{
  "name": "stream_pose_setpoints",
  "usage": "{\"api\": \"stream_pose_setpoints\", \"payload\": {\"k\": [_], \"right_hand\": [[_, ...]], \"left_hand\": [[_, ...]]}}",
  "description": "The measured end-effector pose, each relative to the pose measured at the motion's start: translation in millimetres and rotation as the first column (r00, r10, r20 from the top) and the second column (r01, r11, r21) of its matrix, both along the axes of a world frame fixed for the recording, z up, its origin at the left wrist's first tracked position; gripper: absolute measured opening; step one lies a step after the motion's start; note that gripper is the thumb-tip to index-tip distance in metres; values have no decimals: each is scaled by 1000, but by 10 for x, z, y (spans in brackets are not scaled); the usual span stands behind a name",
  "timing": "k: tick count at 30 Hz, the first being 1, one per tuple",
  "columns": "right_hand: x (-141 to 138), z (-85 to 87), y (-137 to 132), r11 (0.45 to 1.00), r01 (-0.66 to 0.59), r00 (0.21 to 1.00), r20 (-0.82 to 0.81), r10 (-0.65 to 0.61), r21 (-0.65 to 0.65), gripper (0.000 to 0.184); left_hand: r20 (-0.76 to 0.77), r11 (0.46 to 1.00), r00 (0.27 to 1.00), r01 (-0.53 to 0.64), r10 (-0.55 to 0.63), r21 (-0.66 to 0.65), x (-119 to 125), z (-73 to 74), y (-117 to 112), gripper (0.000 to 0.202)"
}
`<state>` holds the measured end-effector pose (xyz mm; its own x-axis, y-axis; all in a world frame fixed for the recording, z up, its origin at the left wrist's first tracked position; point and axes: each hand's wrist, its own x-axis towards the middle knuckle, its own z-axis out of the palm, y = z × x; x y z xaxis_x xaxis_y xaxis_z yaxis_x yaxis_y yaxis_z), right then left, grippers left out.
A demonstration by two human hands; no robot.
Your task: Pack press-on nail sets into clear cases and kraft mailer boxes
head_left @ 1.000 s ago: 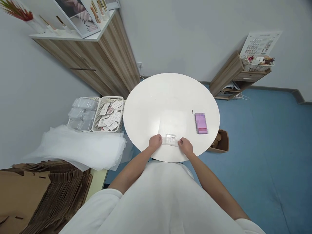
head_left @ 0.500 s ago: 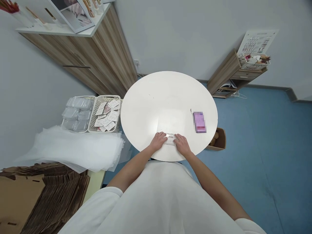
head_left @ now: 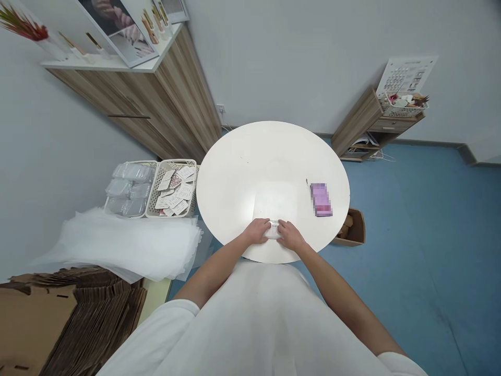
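Near the front edge of the round white table (head_left: 270,143), my left hand (head_left: 257,231) and my right hand (head_left: 290,235) grip the two ends of a small clear plastic package (head_left: 273,230). Their fingers curl over its far side. Whitish material covers part of the package, and a little grey print shows at its far edge. Beyond the fingers a thin translucent white sheet (head_left: 275,199) lies flat on the tabletop. Whether the sheet runs around the package I cannot tell. To the right lies a blurred purple item (head_left: 321,199).
At the left stand a basket of printed cards (head_left: 174,190) and a basket of clear plastic boxes (head_left: 130,188). Nearer are stacked white sheets (head_left: 129,240) and folded cardboard (head_left: 105,313). An open cardboard box (head_left: 354,228) sits beside the table's right edge. Cabinets line the wall.
The package looks whiter and rounder, with less print showing. Both hands stay at its ends, fingers curled more over it. The whole view has shifted slightly.
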<state>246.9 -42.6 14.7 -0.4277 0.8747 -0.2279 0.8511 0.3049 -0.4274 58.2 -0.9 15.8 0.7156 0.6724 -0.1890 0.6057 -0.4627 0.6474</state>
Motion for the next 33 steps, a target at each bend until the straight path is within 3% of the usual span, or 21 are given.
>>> {"api": "stream_pose_setpoints", "payload": {"k": [6, 13, 18, 22, 25, 30, 33], "right_hand": [[-33, 155, -288, 994, -37, 995, -94, 27, -103, 25], [15, 274, -250, 975, 12, 996, -89, -33, -223, 22], [21, 262, -84, 988, 52, 988, -137, -72, -147, 20], [20, 190, 5, 985, 95, 988, -107, -111, -143, 27], [39, 127, 49, 980, 108, 992, -50, -118, -167, 31], [52, 52, 78, 961, 163, 986, 21, -162, -224, 36], [37, 22, 74, 940, 222, 975, 41, -219, -261, 36]], "left_hand": [[-74, 992, 990, 124, -122, 29, -162, 139, -226, 38], [-106, 996, 991, 80, -83, -34, -135, 125, -255, 30], [-127, 998, 991, -36, 29, -52, -95, 113, -123, 31], [-117, 977, 984, -152, 135, -149, -90, 87, -37, 36], [-57, 938, 978, -208, 200, -278, -90, 52, 22, 45], [-40, 871, 951, -299, 308, -390, -48, -32, 95, 22], [-49, 815, 917, -375, 395, -441, -22, -74, 112, 18]]}}
